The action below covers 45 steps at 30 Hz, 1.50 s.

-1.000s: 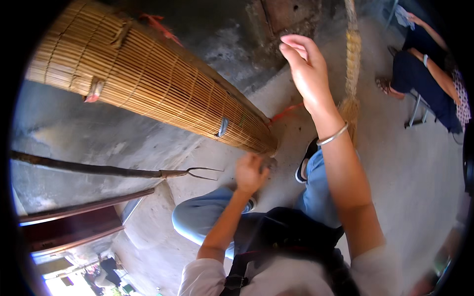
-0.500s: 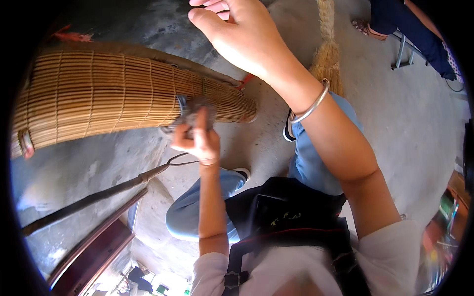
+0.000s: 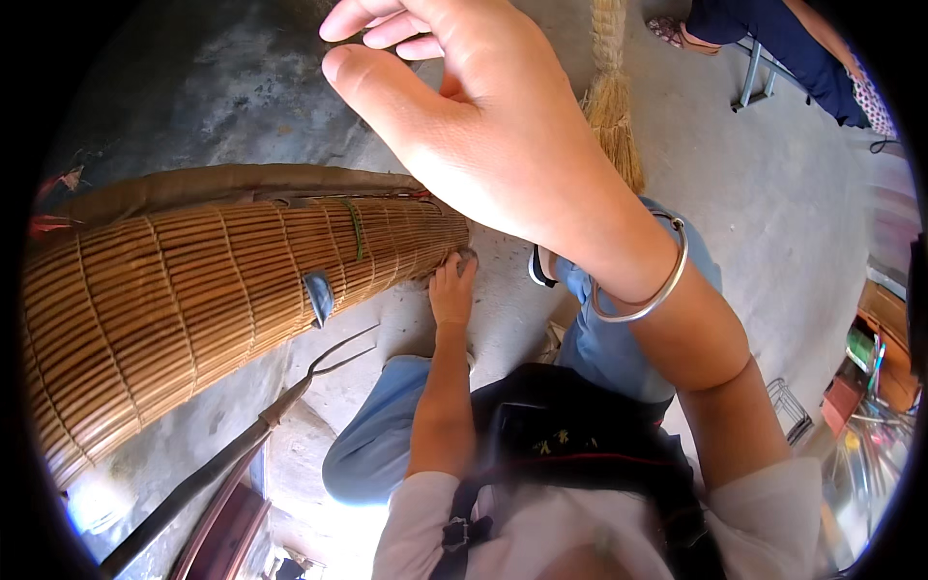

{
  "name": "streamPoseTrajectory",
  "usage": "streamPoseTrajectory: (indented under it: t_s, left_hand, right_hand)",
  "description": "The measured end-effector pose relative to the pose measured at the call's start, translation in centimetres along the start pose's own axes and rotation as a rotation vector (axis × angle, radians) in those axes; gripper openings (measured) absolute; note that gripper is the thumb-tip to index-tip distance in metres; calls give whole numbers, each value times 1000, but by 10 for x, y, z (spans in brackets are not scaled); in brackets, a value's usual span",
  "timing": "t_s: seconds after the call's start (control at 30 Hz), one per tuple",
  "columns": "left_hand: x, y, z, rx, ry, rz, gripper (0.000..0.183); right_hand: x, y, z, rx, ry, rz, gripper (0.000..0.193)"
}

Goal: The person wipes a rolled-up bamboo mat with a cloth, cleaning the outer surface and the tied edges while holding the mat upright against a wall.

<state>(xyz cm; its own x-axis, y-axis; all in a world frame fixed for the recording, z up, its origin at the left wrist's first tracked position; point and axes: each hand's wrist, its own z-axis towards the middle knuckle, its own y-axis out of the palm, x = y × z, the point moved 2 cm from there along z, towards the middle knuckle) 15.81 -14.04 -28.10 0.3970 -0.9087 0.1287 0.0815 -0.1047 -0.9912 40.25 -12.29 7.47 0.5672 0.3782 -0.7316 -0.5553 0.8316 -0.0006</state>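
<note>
Reaching down at the foot of the rolled bamboo mat (image 3: 193,290), the left hand (image 3: 451,292) curls its fingers around a small grey wad (image 3: 468,258), likely a cloth, perhaps to keep it close to the slats. The hands are well apart: the right hand (image 3: 474,121) is raised, loosely bent around nothing, probably for balance. The mat slants down to the floor (image 3: 773,203), apparently leaning by the wall (image 3: 208,411) for support, a pitchfork (image 3: 217,464) beside it.

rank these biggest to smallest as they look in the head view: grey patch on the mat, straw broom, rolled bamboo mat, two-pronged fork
1. Rolled bamboo mat
2. Straw broom and two-pronged fork: unsure; fork longer, broom wider
3. Grey patch
</note>
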Motion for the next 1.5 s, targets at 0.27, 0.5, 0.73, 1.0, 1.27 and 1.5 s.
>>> streamPoseTrajectory:
  t_s: [0.27,0.5,0.73,1.0,1.27,1.5]
  left_hand:
    - [-67,19,-48,-359,-410,-449,35]
    - [-49,-70,-40,-168,-565,-572,39]
    - [27,-210,41,711,-67,181,45]
    - [26,-68,79,-60,42,231,15]
    - [5,61,19,-705,-229,-416,26]
    - [0,15,-64,-601,-893,-1040,35]
  right_hand:
    - [-12,1,0,-59,-27,-53,17]
    - [-19,8,-6,-104,110,-112,15]
    - [-15,6,-5,-67,-14,-76,12]
    - [-2,-22,-3,-127,123,-75,13]
    - [-3,-28,9,-84,98,-53,12]
    - [1,-17,-6,-191,199,9,14]
